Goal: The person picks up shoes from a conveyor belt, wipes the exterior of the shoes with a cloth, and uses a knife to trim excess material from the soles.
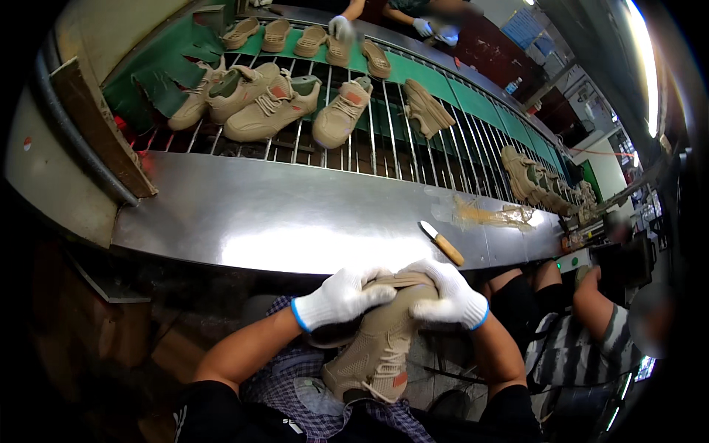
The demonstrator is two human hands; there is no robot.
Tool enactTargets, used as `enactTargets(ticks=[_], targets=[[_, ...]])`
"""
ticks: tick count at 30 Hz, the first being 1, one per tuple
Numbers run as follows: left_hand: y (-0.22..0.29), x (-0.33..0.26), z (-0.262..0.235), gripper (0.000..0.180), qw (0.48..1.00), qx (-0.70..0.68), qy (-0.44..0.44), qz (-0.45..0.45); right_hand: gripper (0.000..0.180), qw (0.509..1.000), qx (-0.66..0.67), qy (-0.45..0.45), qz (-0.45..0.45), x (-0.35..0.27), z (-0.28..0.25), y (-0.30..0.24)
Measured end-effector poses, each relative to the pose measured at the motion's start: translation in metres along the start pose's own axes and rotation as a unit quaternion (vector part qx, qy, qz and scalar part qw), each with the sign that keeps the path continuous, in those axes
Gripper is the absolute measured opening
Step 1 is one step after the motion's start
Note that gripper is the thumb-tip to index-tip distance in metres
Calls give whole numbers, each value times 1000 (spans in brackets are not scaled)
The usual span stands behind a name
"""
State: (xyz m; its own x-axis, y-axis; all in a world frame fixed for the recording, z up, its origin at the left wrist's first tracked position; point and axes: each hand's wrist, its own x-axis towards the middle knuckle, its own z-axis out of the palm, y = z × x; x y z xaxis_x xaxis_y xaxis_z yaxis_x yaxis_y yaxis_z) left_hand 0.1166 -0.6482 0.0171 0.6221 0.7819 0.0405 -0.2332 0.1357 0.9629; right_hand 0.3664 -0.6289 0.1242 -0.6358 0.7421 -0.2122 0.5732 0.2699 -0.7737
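A beige lace-up shoe (384,336) is held above my lap, its toe pointing away from me and its laced opening toward my body. White gloves with blue cuffs cover both my hands. My left hand (341,297) grips the toe end from the left, thumb over the upper. From the right, my right hand (452,297) clasps the same end, its thumb pressed on the toe. A beige layered edge shows between the hands; the underside is hidden. Just beyond my right hand, a knife (443,244) with a wooden handle and short pale blade lies on the metal tabletop (288,210).
Behind the tabletop runs a rack of metal rollers (380,133) bearing several beige shoes (273,107). Beige soles (310,41) line a green strip, near a co-worker's gloved hand (341,28). Brownish tape (491,214) marks the tabletop's right. Another person (576,332) sits at my right.
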Motion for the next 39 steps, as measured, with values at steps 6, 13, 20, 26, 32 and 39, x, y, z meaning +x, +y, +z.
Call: enactTargets(ticks=[6,13,20,26,32,39], targets=[[9,-21,-12,102,990,123,-43,56,74,999,23,20,-28,6,5,12],[40,-39,-20,83,968,234,-86,-2,87,999,38,4,9,9,3,-2],[21,-32,-18,66,951,246,33,187,82,999,28,-35,-20,17,-4,-9],[42,-56,-9,79,939,340,15,55,76,993,107,-52,4,25,5,12],[42,-82,4,87,927,354,65,102,80,994,73,-67,-57,27,6,5],[70,-109,19,106,930,345,94,86,103,983,160,23,-87,34,30,-27]])
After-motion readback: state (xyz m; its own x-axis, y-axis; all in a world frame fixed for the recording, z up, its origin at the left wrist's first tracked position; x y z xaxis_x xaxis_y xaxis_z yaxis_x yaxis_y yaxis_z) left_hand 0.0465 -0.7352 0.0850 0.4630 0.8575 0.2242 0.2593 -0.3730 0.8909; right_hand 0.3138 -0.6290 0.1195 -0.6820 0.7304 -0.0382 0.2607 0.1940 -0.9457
